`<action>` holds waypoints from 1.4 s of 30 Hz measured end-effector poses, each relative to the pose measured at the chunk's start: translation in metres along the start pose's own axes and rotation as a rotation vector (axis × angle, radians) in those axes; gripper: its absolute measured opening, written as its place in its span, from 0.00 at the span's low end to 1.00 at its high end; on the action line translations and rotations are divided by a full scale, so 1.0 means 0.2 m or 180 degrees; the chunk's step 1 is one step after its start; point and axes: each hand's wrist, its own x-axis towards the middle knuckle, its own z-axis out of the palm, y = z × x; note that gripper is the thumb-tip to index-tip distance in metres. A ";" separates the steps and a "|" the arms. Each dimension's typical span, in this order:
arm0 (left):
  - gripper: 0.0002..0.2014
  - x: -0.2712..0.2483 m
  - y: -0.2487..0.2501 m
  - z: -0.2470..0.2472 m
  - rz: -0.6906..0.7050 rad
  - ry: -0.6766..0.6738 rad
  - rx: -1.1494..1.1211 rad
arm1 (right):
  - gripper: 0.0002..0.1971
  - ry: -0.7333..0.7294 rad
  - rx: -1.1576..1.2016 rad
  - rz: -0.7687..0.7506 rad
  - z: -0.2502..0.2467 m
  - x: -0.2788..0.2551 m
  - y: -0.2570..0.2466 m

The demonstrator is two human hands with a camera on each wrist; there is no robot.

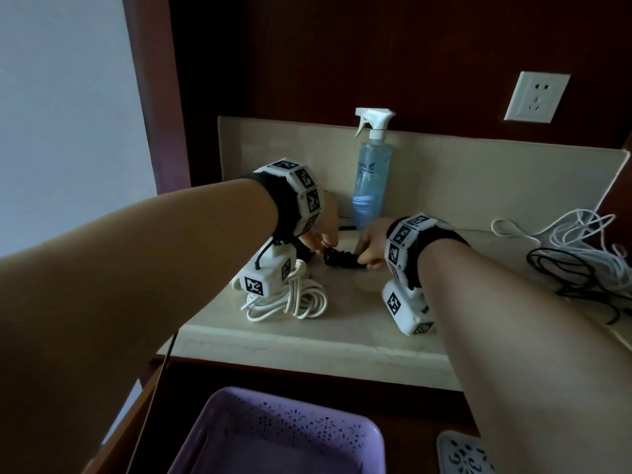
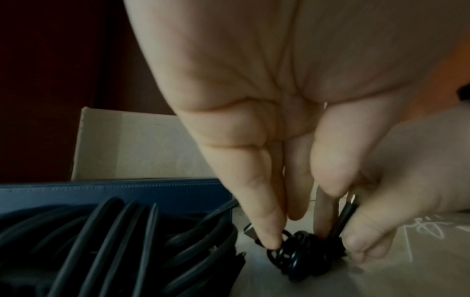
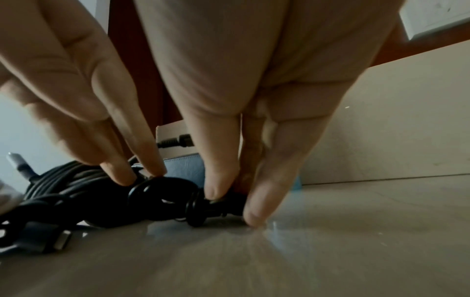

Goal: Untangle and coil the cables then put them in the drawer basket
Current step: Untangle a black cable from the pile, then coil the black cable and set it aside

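Hands meet over a small black cable bundle [image 1: 343,260] that lies on the beige counter [image 1: 342,333]. The left hand [image 1: 321,227] pinches one end of the bundle with its fingertips [image 2: 269,239], and the right hand [image 1: 371,246] pinches the other end — its fingers [image 3: 218,186] point down, and one fingertip touches the counter top. The bundle is wound in tight little loops between the two hands.

Near the left hand sits a bigger black cable coil [image 2: 122,249], with thick loops side by side. It lies against a blue case [image 2: 142,193] (only its edge shows). A coiled white cable [image 1: 290,299] rests on the counter under the left wrist, near the front edge.

Far to the right, well apart from the hands, is a loose tangle of white cables [image 1: 578,241] mixed with a thin black cable [image 1: 564,268].

A blue spray bottle [image 1: 371,176] stands upright at the back of the counter, just behind the hands. A white wall socket [image 1: 537,97] is on the dark red wall above.

Below the counter, a purple basket [image 1: 191,443] sits in the open drawer — no cable shows inside it. Beside it on the right is a pale patterned basket [image 1: 461,453], only partly in view.
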 end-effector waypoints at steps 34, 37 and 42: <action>0.11 0.02 1.52 0.29 0.0587 0.0126 -0.0915 | 0.14 0.0634 -0.0561 0.0821 -0.20 -0.98 1.70; 0.11 0.02 1.59 0.28 0.0445 0.0162 -0.0905 | 0.19 -0.0133 -0.0447 0.0671 -0.21 -0.90 1.72; 0.11 0.01 1.64 0.28 0.0299 0.0331 -0.0828 | 0.12 0.0231 -0.1181 0.0628 -0.12 -0.83 1.76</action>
